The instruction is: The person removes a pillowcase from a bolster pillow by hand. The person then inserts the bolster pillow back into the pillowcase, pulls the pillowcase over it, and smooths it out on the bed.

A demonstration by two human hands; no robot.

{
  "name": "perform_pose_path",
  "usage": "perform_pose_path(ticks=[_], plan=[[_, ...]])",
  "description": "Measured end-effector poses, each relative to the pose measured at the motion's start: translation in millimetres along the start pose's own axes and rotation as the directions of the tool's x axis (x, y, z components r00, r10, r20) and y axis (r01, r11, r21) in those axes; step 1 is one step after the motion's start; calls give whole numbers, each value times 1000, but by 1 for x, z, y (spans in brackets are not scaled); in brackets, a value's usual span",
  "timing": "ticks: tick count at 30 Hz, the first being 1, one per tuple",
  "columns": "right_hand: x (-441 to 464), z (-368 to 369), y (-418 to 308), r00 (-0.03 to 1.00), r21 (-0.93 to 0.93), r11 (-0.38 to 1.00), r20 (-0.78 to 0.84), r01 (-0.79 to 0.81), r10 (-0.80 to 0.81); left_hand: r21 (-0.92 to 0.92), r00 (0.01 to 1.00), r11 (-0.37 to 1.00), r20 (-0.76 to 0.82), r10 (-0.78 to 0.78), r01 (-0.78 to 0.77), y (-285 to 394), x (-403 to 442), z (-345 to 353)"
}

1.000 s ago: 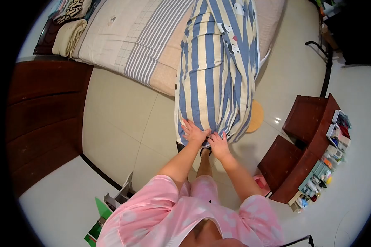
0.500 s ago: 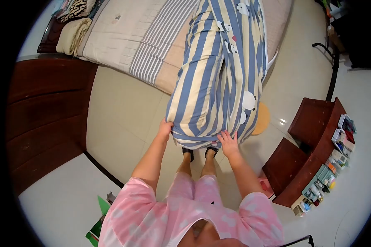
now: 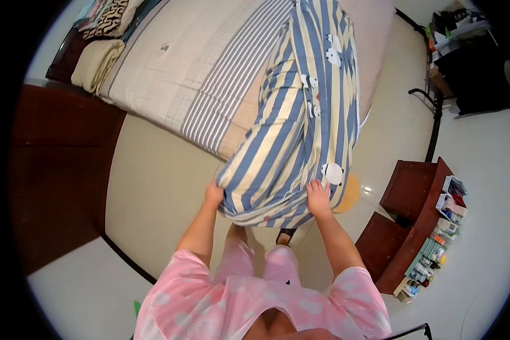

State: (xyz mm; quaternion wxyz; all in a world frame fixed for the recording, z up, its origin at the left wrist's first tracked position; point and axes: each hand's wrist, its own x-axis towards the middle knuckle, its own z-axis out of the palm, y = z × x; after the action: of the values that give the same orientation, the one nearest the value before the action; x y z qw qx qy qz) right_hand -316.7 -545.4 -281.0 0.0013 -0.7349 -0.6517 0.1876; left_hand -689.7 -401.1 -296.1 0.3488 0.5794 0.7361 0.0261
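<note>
A blue and cream striped quilt cover (image 3: 272, 136) with panda prints stretches from the bed (image 3: 158, 73) towards me, its near end raised over my legs. My left hand (image 3: 214, 194) grips its left near corner, fingers closed and partly hidden by the cloth. On the right, my right hand (image 3: 318, 195) is at the near edge, with fingers bent over the fabric and the thumb out of sight. Between my hands the near edge sags, with bunched folds and a pale rim showing.
A dark red wooden panel (image 3: 62, 175) stands at the left. Folded cream bedding (image 3: 98, 63) lies at the bed's far left corner. To the right are a round orange stool (image 3: 348, 194) and a dark red cabinet (image 3: 411, 226) holding bottles and baskets. My feet are on the tiled floor.
My left hand has moved left from the middle to the cover's corner and gripped it. The near end has widened and swung left, with its left corner lifted. The view has shifted as I moved.
</note>
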Motion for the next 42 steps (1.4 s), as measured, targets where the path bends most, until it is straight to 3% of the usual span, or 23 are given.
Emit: perform_pose_path(ticks=[3, 6, 7, 8, 10, 12, 14, 16, 20, 23, 24, 26, 28, 31, 34, 38, 41, 42], plan=[[54, -28, -41, 969, 152, 970, -191, 189, -159, 116, 956, 993, 287, -56, 23, -18, 10, 6], [104, -22, -63, 930, -38, 933, -72, 357, -359, 122, 936, 990, 335, -112, 75, -12, 17, -2], [119, -21, -60, 940, -135, 931, 55, 340, -336, 119, 931, 991, 352, -101, 63, -18, 24, -2], [131, -23, -54, 939, -229, 915, 180, 331, -294, 119, 925, 992, 369, -92, 51, -24, 31, -3], [143, -19, -25, 960, -442, 897, 238, -27, 146, 67, 875, 996, 476, -83, 58, -36, 51, -7], [137, -21, 7, 932, -456, 864, 168, -214, 320, 18, 806, 999, 591, -39, 35, -56, 73, -7], [142, -45, 2, 899, -414, 875, 236, -252, 370, -29, 711, 999, 702, 39, -25, -84, 98, 1], [151, -58, -2, 874, -341, 891, 276, -300, 399, -6, 761, 998, 647, 57, -69, -73, 115, -11], [169, -60, -22, 945, -150, 939, 55, -311, 322, -44, 884, 963, 389, 261, -265, 1, 138, -39], [182, -87, -58, 974, -72, 986, -181, -149, 134, -60, 849, 902, 315, 423, -427, 95, 140, -55], [189, -92, -63, 975, -64, 992, -202, -110, 95, -13, 824, 878, 338, 455, -479, 127, 136, -60], [205, -101, -69, 969, -46, 998, -247, -31, 18, 3, 719, 740, 240, 652, -672, 162, 136, -40], [222, -121, -75, 970, -44, 999, -240, 15, -25, 74, 730, 746, 294, 618, -661, 203, 137, -20], [253, -124, -64, 956, -88, 992, -271, 89, -110, 244, 807, 794, 387, 447, -557, 287, 125, -19], [289, -137, -50, 950, -58, 984, -259, 167, -177, 374, 838, 779, 433, 332, -503, 322, 143, 17], [351, -106, -13, 924, -179, 939, -200, 293, -326, 409, 830, 821, 541, 133, -398, 333, 165, 53], [388, -112, 27, 959, -466, 852, -26, 237, -281, 484, 816, 803, 579, 5, -348, 346, 182, 63], [395, -110, 46, 983, -492, 865, -87, 100, -163, 504, 820, 792, 573, -7, -345, 345, 187, 69]])
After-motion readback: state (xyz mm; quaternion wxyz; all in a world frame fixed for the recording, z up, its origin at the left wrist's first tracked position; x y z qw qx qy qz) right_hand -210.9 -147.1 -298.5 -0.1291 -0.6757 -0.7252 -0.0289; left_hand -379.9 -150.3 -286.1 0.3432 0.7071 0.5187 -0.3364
